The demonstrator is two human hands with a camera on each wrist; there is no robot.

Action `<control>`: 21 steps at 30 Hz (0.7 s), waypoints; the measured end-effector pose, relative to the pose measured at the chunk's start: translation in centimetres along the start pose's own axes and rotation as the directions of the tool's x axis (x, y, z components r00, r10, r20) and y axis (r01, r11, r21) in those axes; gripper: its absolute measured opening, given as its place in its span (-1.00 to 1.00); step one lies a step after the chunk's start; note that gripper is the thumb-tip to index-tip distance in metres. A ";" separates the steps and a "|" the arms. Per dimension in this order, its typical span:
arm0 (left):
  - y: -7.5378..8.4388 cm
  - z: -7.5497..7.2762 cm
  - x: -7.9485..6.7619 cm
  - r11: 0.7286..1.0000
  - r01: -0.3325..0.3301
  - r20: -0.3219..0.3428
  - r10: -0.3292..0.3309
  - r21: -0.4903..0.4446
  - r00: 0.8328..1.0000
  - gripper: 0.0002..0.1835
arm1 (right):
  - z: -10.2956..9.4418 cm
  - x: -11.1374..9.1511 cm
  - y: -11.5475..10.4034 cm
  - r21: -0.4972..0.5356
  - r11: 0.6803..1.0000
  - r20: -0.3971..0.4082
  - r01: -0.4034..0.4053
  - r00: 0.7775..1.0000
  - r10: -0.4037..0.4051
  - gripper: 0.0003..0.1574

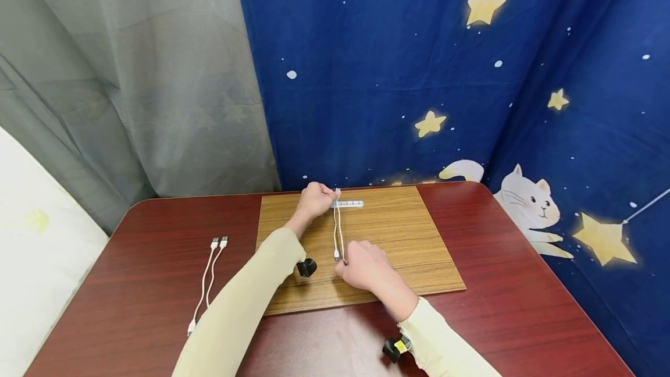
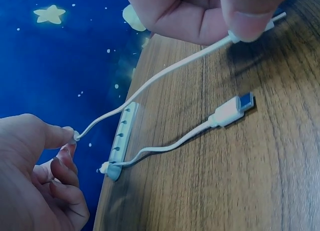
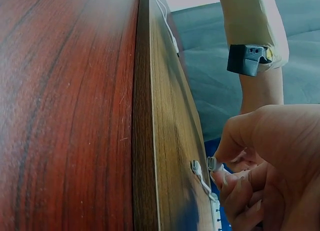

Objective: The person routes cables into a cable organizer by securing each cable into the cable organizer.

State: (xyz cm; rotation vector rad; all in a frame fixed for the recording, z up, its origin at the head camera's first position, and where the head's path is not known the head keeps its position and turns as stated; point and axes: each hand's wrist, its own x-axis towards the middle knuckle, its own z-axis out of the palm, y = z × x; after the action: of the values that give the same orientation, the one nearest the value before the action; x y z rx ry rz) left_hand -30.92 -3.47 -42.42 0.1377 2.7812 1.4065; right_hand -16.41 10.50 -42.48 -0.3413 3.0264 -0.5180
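Observation:
My left hand pinches the far end of a white charging cable between thumb and fingers, above the back of the wooden board. The near end's plug is pinched by my right hand, so the cable spans between both hands over the board. Below it, a second white cable lies on the board, its USB plug toward me. That cable runs through the end slot of a pale blue cable organizer near the board's back edge. The held far tip is mostly hidden by my left fingers.
The wood-grain board lies on a dark red table. Left of it lie more white cables, partly behind my left sleeve. Grey and blue star-printed curtains hang behind the table's back edge.

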 end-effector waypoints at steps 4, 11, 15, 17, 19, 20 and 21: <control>0.1 0.4 0.0 0.999 -0.002 -0.015 0.003 0.036 1.000 -0.73 | -0.1 0.1 0.1 -0.011 1.000 0.004 -0.012 1.000 0.012 -0.64; 0.4 1.1 0.1 0.995 0.051 -0.043 -0.048 0.087 0.998 -0.72 | -0.1 0.2 0.1 -0.011 0.999 0.022 -0.030 0.999 0.030 -0.64; 0.4 1.5 0.3 0.991 0.077 -0.058 -0.071 0.112 0.996 -0.73 | 0.0 0.3 0.2 -0.009 0.999 0.025 -0.037 0.999 0.037 -0.63; 0.4 1.6 0.3 0.989 0.085 -0.065 -0.078 0.120 0.995 -0.73 | 0.0 0.3 0.2 -0.010 0.999 0.024 -0.037 0.999 0.037 -0.63; 0.4 1.7 0.4 0.988 0.094 -0.068 -0.086 0.125 0.994 -0.73 | -0.1 0.4 0.2 -0.011 0.999 0.020 -0.035 0.999 0.035 -0.63; 0.4 1.8 0.4 0.987 0.097 -0.070 -0.089 0.126 0.994 -0.74 | -0.1 0.4 0.2 -0.011 0.999 0.018 -0.034 0.999 0.034 -0.62; 0.4 1.8 0.4 0.987 0.101 -0.071 -0.092 0.128 0.993 -0.74 | -0.1 0.4 0.2 -0.011 0.999 0.018 -0.034 0.999 0.034 -0.62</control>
State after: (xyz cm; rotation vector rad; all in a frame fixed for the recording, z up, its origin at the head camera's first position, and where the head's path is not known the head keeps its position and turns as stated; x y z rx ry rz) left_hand -31.16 -1.75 -43.15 -0.0414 2.8891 1.2281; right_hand -16.87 10.63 -42.43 -0.2930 3.0128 -0.4934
